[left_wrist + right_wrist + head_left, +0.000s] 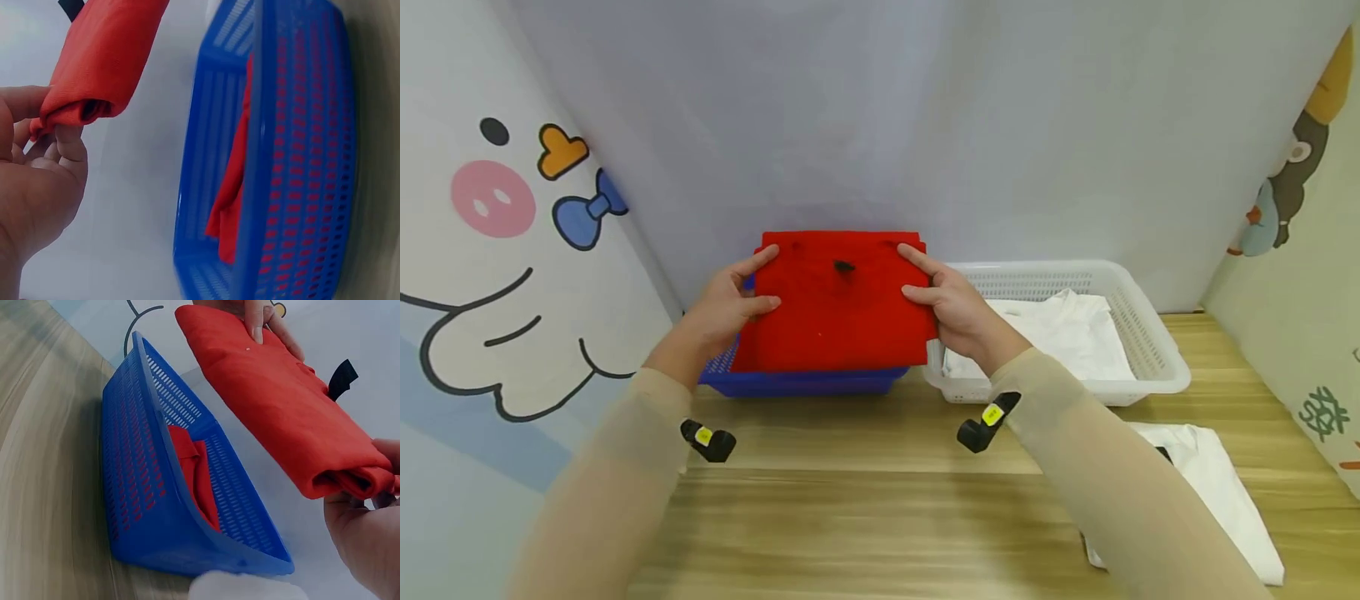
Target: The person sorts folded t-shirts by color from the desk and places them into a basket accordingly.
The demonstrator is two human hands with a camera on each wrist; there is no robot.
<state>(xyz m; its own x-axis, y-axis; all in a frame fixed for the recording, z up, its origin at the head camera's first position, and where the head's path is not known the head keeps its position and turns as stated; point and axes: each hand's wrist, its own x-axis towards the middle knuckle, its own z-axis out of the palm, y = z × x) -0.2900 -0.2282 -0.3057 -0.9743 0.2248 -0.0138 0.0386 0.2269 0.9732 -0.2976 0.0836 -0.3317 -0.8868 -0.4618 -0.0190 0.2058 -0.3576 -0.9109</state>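
Pinching a folded red garment [838,321] from both ends, the left hand [724,304] and right hand [957,307] have their fingers bent round its side edges, thumb on one face and other fingers on the opposite one, probably so that the stacked layers stay together and the bundle does not sag or unroll; the wrist views show those layers curling at the ends, between the fingers. A small black tag [844,266] sticks out from the upper face, clear of both grips. The garment hangs over the blue basket [805,384], apart from it, and this even, two-sided hold seems meant to keep it level there. Inside that basket more red cloth [192,465] lies against the slotted near wall. Just to the right stands a white basket [1153,337] with white cloth [1063,333] in it, so the colours look deliberately kept apart, one to each container. Nearer the person, beside the right forearm, another folded white garment [1213,483] lies flat on the wooden table [850,525], perhaps set aside there to leave the middle free
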